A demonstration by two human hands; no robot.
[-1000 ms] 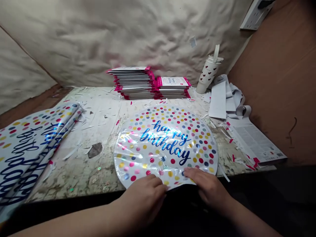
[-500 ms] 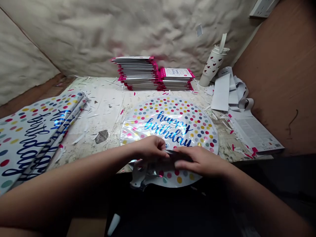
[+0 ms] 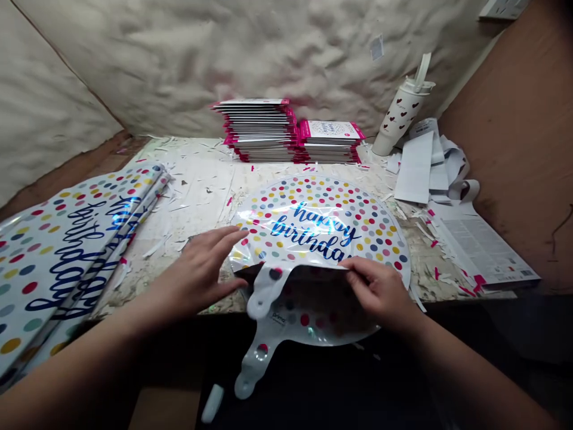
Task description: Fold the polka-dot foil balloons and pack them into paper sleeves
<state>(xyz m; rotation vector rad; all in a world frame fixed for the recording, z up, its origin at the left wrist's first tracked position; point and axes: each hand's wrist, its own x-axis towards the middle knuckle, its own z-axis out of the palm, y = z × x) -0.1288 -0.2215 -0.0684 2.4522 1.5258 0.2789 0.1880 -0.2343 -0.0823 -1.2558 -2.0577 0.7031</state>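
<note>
A round white foil balloon (image 3: 308, 203) with coloured dots and blue "happy birthday" lettering lies flat in front of me. Its near edge is raised and folded over, with a white tail (image 3: 268, 289) hanging from it. Under it shows a second foil balloon (image 3: 308, 334), its own tail pointing down over the table's front edge. My right hand (image 3: 380, 292) pinches the raised edge of the upper balloon between thumb and fingers. At the balloon's left side, my left hand (image 3: 201, 269) is open, thumb and fingers apart by its edge.
Folded balloons of the same print (image 3: 85, 239) lie at the left. Two stacks of pink-edged packets (image 3: 264, 131) stand against the back wall. A white tumbler with hearts (image 3: 403, 113), white paper strips (image 3: 416, 167) and a printed sheet (image 3: 483, 239) are at the right. Paper scraps litter the table.
My hands have moved apart: the left went left and opened, while the right keeps the edge. Both tails now hang in fuller view. The camera view has shifted slightly left.
</note>
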